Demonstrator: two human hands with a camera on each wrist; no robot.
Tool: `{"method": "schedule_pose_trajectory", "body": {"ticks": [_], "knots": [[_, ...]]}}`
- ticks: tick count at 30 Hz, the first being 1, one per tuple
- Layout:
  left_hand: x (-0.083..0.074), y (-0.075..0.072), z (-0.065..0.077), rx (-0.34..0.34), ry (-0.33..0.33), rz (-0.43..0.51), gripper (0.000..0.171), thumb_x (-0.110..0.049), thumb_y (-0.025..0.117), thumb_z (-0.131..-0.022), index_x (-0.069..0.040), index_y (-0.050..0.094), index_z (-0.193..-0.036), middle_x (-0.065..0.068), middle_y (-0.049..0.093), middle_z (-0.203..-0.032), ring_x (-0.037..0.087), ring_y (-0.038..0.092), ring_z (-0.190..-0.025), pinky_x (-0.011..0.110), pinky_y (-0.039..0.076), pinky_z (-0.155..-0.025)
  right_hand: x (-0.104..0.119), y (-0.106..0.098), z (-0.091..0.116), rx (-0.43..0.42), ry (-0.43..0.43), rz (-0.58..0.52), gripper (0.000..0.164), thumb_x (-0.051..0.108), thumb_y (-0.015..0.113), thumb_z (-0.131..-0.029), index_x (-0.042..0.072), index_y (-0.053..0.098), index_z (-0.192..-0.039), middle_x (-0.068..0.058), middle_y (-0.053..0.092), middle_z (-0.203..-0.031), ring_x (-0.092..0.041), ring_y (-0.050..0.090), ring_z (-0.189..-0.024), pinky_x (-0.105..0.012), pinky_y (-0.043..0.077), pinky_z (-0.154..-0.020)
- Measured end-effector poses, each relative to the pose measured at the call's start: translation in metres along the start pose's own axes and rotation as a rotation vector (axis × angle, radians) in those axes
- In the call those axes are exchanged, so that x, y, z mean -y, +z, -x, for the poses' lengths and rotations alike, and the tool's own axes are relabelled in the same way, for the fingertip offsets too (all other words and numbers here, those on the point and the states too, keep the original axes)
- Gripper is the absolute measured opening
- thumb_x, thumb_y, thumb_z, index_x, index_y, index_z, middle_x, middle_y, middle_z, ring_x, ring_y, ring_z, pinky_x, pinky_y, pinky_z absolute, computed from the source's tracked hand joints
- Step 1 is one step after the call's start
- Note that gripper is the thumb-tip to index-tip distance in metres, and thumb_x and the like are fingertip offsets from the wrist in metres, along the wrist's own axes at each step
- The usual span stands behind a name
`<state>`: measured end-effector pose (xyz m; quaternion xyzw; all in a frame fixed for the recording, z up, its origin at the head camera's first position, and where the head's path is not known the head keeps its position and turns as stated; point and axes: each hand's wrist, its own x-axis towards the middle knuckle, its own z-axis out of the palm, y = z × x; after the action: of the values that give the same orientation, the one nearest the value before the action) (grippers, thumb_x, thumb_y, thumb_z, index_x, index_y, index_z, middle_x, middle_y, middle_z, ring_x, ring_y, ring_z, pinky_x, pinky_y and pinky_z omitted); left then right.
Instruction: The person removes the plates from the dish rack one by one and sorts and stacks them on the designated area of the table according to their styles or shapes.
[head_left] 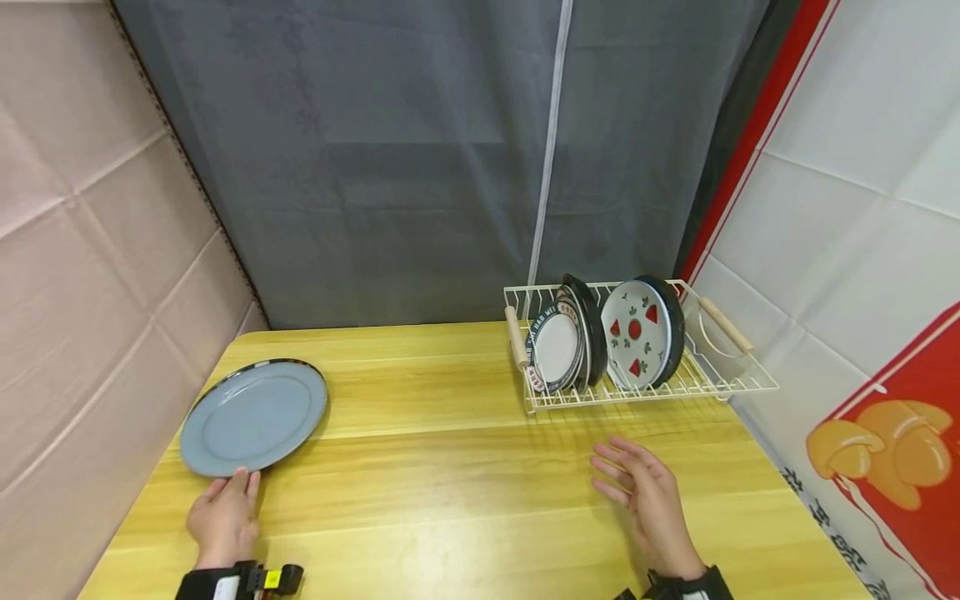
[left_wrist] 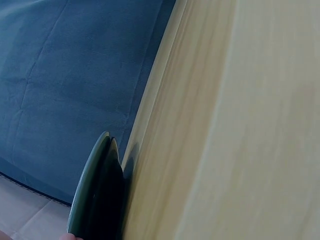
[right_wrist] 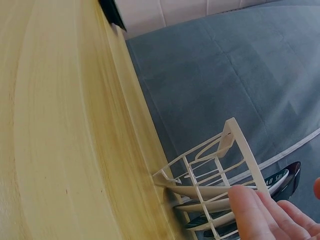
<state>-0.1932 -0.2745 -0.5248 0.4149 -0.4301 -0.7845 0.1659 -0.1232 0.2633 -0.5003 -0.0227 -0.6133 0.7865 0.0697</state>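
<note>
At the table's left, a blue-grey plate lies on top of another plate whose dark patterned rim shows along the far edge. My left hand pinches the near rim of the blue-grey plate; whether it also grips the lower one cannot be seen. Edge-on, both plates appear in the left wrist view, with a fingertip on the rim. My right hand is held over the table in front of the dish rack, fingers loosely extended and holding nothing.
The cream wire rack has wooden handles and stands at the back right. Several plates and dark dishes stand upright in it, including a strawberry-patterned plate and one with a lettered rim. A grey curtain hangs behind the table.
</note>
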Motion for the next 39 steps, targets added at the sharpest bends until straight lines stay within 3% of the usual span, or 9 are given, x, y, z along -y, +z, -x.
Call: {"method": "schedule_pose_trajectory", "body": {"ticks": [4, 9, 15, 22, 25, 29, 34, 39], "knots": [[0.003, 0.0, 0.001, -0.007, -0.027, 0.064, 0.024, -0.006, 0.067, -0.11, -0.018, 0.048, -0.119, -0.013, 0.059, -0.12, -0.007, 0.067, -0.106, 0.006, 0.06, -0.086, -0.001, 0.001, 0.0, 0.006, 0.001, -0.012, 0.041, 0.011, 0.044, -0.123, 0.034, 0.078, -0.121, 0.014, 0.086, -0.119, -0.007, 0.084, -0.108, -0.028, 0.071, -0.088], [0.005, 0.0, 0.007, 0.045, -0.05, -0.006, 0.013, -0.015, 0.056, -0.117, -0.02, 0.045, -0.123, -0.011, 0.049, -0.131, -0.001, 0.059, -0.115, 0.005, 0.059, -0.092, -0.001, 0.001, 0.001, -0.001, 0.009, -0.008, 0.041, 0.011, 0.044, -0.123, 0.035, 0.078, -0.121, 0.013, 0.086, -0.119, -0.007, 0.084, -0.108, -0.027, 0.071, -0.088], [0.008, -0.001, 0.022, 0.165, -0.089, -0.043, 0.005, -0.017, 0.048, -0.12, -0.018, 0.047, -0.125, -0.008, 0.047, -0.131, -0.001, 0.061, -0.099, 0.006, 0.06, -0.093, 0.001, 0.0, 0.0, -0.002, 0.009, -0.009, 0.042, 0.011, 0.044, -0.123, 0.034, 0.079, -0.12, 0.012, 0.087, -0.119, -0.007, 0.084, -0.108, -0.028, 0.071, -0.088], [0.013, 0.001, 0.042, 0.292, -0.066, -0.212, 0.011, -0.025, 0.044, -0.122, -0.025, 0.048, -0.133, -0.008, 0.047, -0.134, -0.005, 0.066, -0.099, 0.009, 0.059, -0.103, 0.007, -0.001, -0.003, 0.022, -0.01, -0.012, 0.043, 0.01, 0.042, -0.123, 0.032, 0.079, -0.12, 0.013, 0.086, -0.119, -0.006, 0.084, -0.108, -0.028, 0.071, -0.088], [0.013, 0.0, 0.047, 0.383, -0.064, -0.267, 0.015, -0.027, 0.042, -0.123, -0.027, 0.046, -0.137, -0.009, 0.047, -0.13, -0.007, 0.067, -0.101, 0.009, 0.058, -0.105, 0.009, -0.002, -0.004, 0.032, -0.021, -0.008, 0.043, 0.011, 0.041, -0.123, 0.032, 0.078, -0.122, 0.014, 0.086, -0.12, -0.006, 0.084, -0.109, -0.028, 0.071, -0.089], [0.011, 0.001, 0.05, 0.517, -0.074, -0.278, 0.013, -0.027, 0.044, -0.123, -0.025, 0.05, -0.134, -0.016, 0.058, -0.116, -0.006, 0.07, -0.103, 0.01, 0.06, -0.104, 0.013, -0.002, -0.005, 0.035, -0.028, -0.009, 0.042, 0.011, 0.041, -0.124, 0.031, 0.078, -0.123, 0.014, 0.086, -0.122, -0.006, 0.083, -0.11, -0.027, 0.071, -0.089], [0.016, 0.007, 0.058, 0.588, 0.003, -0.363, 0.019, -0.026, 0.051, -0.122, -0.015, 0.052, -0.137, -0.02, 0.063, -0.112, -0.005, 0.07, -0.107, 0.012, 0.061, -0.101, 0.018, -0.003, -0.01, 0.039, -0.043, -0.01, 0.04, 0.012, 0.042, -0.124, 0.03, 0.078, -0.124, 0.012, 0.086, -0.124, -0.007, 0.083, -0.111, -0.028, 0.071, -0.09], [0.026, 0.015, 0.071, 0.623, 0.103, -0.504, 0.048, -0.024, 0.058, -0.12, 0.002, 0.043, -0.157, -0.011, 0.064, -0.126, -0.004, 0.069, -0.11, 0.012, 0.061, -0.098, 0.023, -0.004, -0.014, 0.027, -0.039, 0.019, 0.037, 0.015, 0.043, -0.124, 0.03, 0.076, -0.126, 0.014, 0.085, -0.124, -0.006, 0.083, -0.112, -0.027, 0.071, -0.091]]}}
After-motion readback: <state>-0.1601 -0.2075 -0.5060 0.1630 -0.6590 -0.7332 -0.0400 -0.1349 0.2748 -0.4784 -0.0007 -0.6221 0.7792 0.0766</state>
